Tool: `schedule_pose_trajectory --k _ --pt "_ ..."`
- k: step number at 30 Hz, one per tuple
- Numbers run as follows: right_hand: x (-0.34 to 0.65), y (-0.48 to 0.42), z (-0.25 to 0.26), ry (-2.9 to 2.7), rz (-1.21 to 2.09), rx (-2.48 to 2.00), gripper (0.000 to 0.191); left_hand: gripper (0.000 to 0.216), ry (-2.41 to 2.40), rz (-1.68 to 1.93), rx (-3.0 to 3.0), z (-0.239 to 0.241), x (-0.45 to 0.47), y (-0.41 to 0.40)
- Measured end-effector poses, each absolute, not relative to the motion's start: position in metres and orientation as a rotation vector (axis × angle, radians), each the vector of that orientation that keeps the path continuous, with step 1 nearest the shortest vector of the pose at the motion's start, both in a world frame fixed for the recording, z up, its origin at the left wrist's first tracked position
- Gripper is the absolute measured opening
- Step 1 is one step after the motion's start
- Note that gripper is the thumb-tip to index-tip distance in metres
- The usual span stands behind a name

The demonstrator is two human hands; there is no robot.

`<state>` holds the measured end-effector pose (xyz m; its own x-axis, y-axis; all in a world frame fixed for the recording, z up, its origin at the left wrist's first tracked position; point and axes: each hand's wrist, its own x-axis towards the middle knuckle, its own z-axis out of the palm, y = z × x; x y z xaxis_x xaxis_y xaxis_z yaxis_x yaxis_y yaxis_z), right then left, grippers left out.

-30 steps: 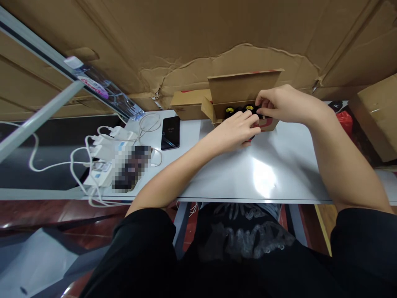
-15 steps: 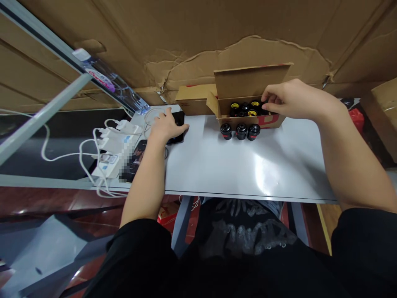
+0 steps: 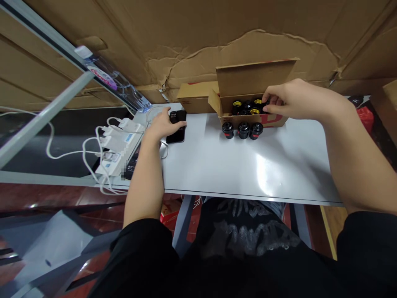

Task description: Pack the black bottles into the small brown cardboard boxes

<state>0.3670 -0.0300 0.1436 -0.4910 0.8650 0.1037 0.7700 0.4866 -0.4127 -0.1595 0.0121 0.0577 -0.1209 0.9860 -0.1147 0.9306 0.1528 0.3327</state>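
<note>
Head view: left hand (image 3: 160,125), fingers apart, lies over the phone (image 3: 176,135). Right hand (image 3: 287,99) is at the open box (image 3: 238,119); cannot tell its grip.

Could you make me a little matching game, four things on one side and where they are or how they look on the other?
1. Left hand
2. Right hand
3. Three black cylinders
4. Bottle

A. In a row in front of the open box
B. Transparent
C. Spread at a black phone
D. At the right end of the open box

Pairs: 1-C, 2-D, 3-A, 4-B
</note>
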Motion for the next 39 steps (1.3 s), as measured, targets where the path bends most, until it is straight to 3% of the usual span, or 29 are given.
schedule_pose_trajectory --k 9,16,29,39 --pt "0.372 -0.024 0.136 -2.454 0.447 -1.352 0.037 0.130 1.789 0.147 1.950 0.079 -0.209 0.023" --pt "0.372 -0.025 0.138 -2.464 0.465 -1.410 0.035 0.085 2.009 0.313 1.980 0.065 -0.183 0.033" --pt "0.371 -0.024 0.140 -2.435 0.467 -1.407 0.035 0.131 1.815 0.207 1.810 0.076 -0.206 -0.005" --pt "0.369 -0.024 0.141 -2.491 0.368 -1.440 0.020 0.115 1.835 0.250 1.881 0.072 -0.206 -0.004"
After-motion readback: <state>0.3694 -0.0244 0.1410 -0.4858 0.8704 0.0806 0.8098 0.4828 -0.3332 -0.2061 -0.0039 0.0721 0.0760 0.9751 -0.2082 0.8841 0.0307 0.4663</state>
